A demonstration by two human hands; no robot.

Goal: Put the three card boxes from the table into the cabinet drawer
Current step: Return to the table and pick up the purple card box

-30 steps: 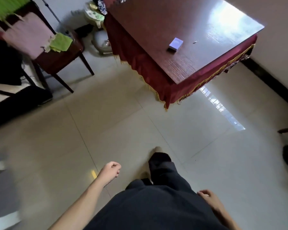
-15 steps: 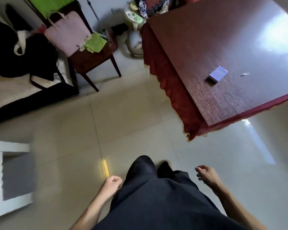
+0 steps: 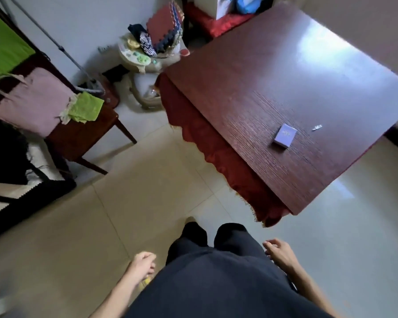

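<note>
One pale purple card box lies flat on the dark wooden table, near its front right part. My left hand hangs low beside my dark trousers, fingers curled shut with nothing in them. At the other side of my legs is my right hand, loosely curled and holding nothing. Both hands are well short of the table. No cabinet or drawer is in view.
A small white scrap lies right of the box. A red fringed cloth hangs from the table's edge. To the left, a wooden chair carries a pink bag and a green cloth. Clutter stands against the back wall.
The view has swung and drawn closer to the table; the box now looks nearer. The white drawer seen at the left half a second ago has left the frame. Both hands stay low and hold nothing.
</note>
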